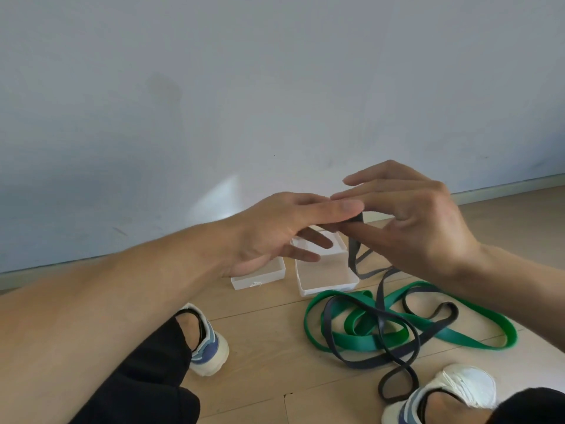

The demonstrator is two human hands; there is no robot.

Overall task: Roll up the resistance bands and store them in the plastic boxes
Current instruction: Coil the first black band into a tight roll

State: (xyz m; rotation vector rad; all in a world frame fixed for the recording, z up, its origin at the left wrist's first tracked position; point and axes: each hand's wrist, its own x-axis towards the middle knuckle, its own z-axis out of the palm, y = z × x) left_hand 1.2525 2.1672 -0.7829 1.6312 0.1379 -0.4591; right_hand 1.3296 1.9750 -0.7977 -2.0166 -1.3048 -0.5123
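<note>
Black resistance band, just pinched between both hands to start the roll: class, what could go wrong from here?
The black band lies looped through the green band on the floor, so rolling may drag the green one along or snag. The start, pinched between the left hand and right hand, is small and could spring open.

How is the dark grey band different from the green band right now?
The dark grey band is narrower, and one end is lifted, pinched between the left hand and right hand. The green band is wider and lies wholly on the floor. Both are unrolled and tangled together.
</note>
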